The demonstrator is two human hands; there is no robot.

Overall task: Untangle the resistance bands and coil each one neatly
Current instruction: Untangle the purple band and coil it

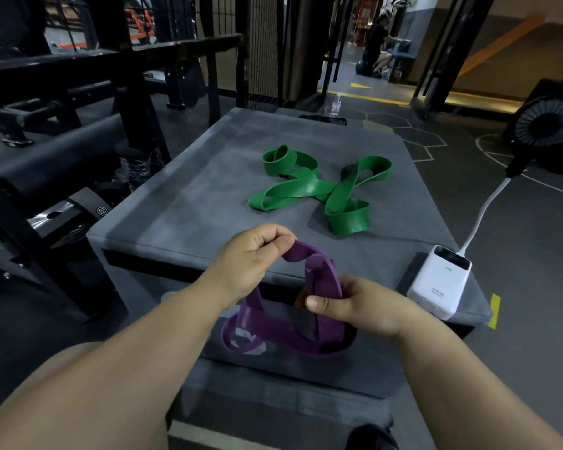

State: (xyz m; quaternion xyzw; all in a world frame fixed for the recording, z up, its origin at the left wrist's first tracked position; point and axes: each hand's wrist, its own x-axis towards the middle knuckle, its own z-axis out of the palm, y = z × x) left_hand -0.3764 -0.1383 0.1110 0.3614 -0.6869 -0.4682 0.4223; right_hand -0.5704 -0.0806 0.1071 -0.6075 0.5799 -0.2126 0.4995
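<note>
**Purple band in hand, green band waiting**

Head view. Both hands work the purple band (322, 274) in the air just in front of the near edge of the grey pad (182, 203). The left hand (251, 254) is closed in a pinch, thumb against curled forefinger, holding a folded end of the band at its highest point. The right hand (364, 306), lower and just beside it, has its thumb pressed over a bunch of upright strap layers with the fingers curled behind them. Below the hands the rest of the band droops in loose, twisted loops. The green band (309, 188) lies well apart on the pad in a flat, crossed tangle, touched by neither hand. A white power bank (436, 280) sits at the pad's right corner, with a cable (481, 216) running off towards a fan (550, 125).

The step in hand looks like starting the purple coil, or clearing its last twists; which of the two is hard to tell. To do it well, I would keep the left pinch fixed as the core and let the right hand feed the strap flat, turning out each twist before it reaches the roll. Light, even tension should stop the layers from skewing or springing open. The hanging loops could snag on each other, so drawing them up one at a time seems wise.
</note>
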